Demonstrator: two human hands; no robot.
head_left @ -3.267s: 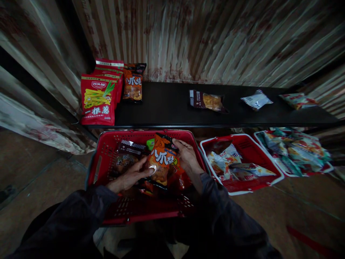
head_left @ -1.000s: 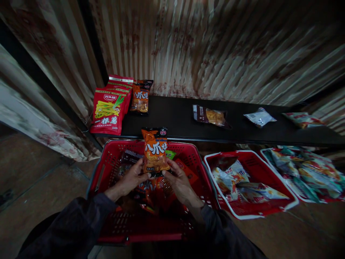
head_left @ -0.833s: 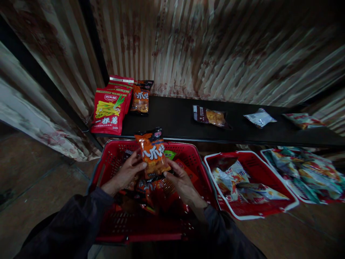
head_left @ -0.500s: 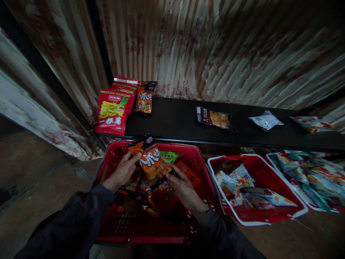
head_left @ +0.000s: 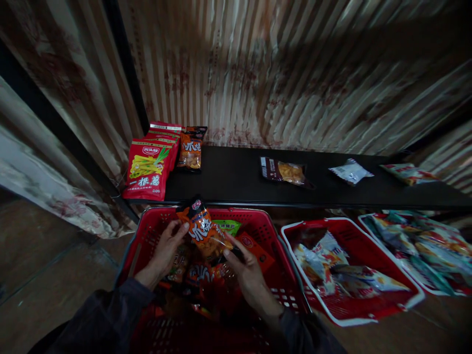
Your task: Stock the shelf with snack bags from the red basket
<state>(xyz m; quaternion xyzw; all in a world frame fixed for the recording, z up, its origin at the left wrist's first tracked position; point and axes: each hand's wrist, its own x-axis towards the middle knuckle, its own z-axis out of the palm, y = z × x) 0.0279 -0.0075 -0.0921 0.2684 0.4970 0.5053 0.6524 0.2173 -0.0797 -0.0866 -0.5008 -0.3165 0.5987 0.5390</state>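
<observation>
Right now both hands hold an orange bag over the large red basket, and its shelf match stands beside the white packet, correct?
No: the head view shows the matching bag beside the red packets on the shelf; left hand and right hand hold the orange bag over the large red basket.

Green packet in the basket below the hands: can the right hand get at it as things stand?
Probably not without letting go: the right hand holds the orange bag, which partly covers the green packet, though its right end shows.
</observation>
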